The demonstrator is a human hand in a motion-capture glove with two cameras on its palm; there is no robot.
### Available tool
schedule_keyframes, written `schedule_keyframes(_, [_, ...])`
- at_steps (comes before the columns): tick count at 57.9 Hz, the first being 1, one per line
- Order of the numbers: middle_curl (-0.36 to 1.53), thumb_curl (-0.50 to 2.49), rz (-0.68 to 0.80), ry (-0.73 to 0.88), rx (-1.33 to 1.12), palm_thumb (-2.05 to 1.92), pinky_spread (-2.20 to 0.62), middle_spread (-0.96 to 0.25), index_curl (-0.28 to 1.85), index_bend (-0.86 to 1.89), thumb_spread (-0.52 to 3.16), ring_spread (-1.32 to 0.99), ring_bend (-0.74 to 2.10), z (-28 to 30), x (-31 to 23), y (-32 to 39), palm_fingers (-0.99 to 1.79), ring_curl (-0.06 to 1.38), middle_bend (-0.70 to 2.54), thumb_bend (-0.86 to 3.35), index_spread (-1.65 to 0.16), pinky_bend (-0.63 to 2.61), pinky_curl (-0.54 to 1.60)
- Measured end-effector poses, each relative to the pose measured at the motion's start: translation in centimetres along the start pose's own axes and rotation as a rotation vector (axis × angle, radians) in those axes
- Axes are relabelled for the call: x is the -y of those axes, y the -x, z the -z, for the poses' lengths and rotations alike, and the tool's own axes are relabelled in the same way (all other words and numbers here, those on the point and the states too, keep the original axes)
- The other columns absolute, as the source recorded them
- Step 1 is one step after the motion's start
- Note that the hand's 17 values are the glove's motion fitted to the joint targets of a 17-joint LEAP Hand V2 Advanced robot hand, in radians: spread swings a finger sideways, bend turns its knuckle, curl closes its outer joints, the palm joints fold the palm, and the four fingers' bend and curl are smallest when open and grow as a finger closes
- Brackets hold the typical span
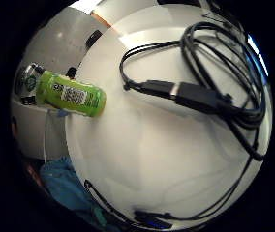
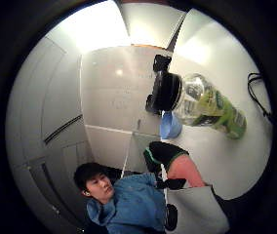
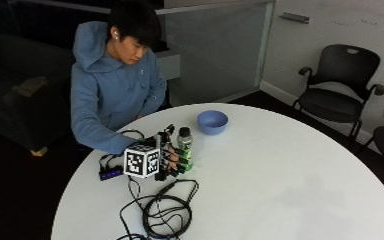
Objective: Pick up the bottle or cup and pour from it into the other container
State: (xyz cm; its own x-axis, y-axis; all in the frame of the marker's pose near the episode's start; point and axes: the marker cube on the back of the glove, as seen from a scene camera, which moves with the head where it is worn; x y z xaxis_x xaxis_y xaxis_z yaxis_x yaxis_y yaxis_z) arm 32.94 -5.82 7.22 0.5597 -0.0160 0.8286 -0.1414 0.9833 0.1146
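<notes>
On the white counter point(image 3: 278, 170), gloved right hand point(image 3: 169, 159) has fingers curled round the upright green bottle point(image 3: 184, 148). Blue bowl point(image 3: 212, 121) sits near, just beyond it. Black cables point(image 3: 165, 212) lie coiled nearby.

Green-labelled bottle point(image 2: 204, 106) stands beside blue bowl point(image 2: 170, 126) on white table point(image 2: 236, 156).

bottle point(image 3: 185, 148): green label, dark cap | bowl point(image 3: 212, 121): blue | table point(image 3: 285, 170): white
</notes>
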Motion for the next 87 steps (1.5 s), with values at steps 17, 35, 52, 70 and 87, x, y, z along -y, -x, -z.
schedule_keyframes(17, [0.30, 0.37, 0.027, 0.021, 0.132, 0.58, 0.28, 0.07, 0.18, 0.12, 0.88, 0.21, 0.43, -4.4, 1.4, 0.0, -0.02, 0.28, 0.21, -0.03, -0.34, 0.32, 0.33])
schedule_keyframes(35, [0.36, 0.43, 0.055, -0.196, 0.312, 0.91, 0.20, 0.08, 0.18, 0.13, 0.78, 0.09, 0.59, -7.1, 2.8, 0.8, 0.63, 0.31, 0.36, 0.01, -0.19, 0.39, 0.34])
schedule_keyframes(52, [0.44, 0.55, 0.045, -0.275, 0.298, 1.15, -0.03, -0.04, 0.29, 0.13, 0.42, -0.15, 0.53, -8.7, 3.2, 1.5, 1.07, 0.37, 0.46, 0.00, -0.16, 0.29, 0.35])
schedule_keyframes(70, [0.50, 0.65, 0.092, -0.159, 0.085, 1.17, -0.18, -0.07, 0.34, 0.15, 0.11, -0.22, 0.56, -11.4, 3.4, 6.1, 1.17, 0.44, 0.50, -0.03, -0.17, 0.29, 0.38])
schedule_keyframes(87, [0.52, 0.68, 0.161, 0.042, -0.275, 1.16, -0.22, -0.08, 0.38, 0.15, 0.00, -0.22, 0.59, -13.4, 3.7, 12.9, 1.20, 0.48, 0.50, -0.03, -0.18, 0.34, 0.43])
